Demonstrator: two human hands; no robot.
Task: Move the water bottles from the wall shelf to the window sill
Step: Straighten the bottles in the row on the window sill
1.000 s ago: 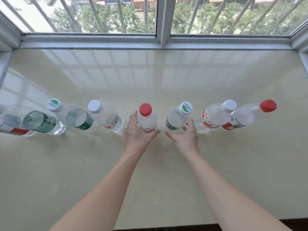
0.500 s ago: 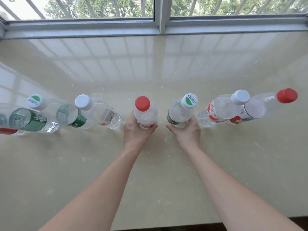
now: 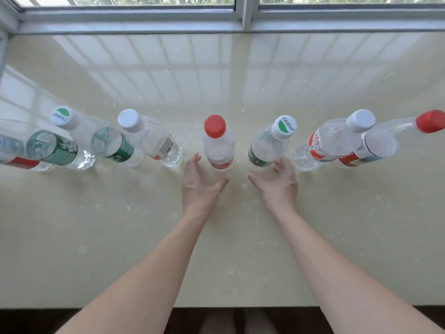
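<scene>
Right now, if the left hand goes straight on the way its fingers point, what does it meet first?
Probably the red-capped bottle. The left hand is open just before its base, fingers beside the lower left side; depth is unclear, so they might slip past it.

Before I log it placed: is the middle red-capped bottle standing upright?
Upright: the red-capped bottle stands on the sill, cap up, both hands off.
</scene>
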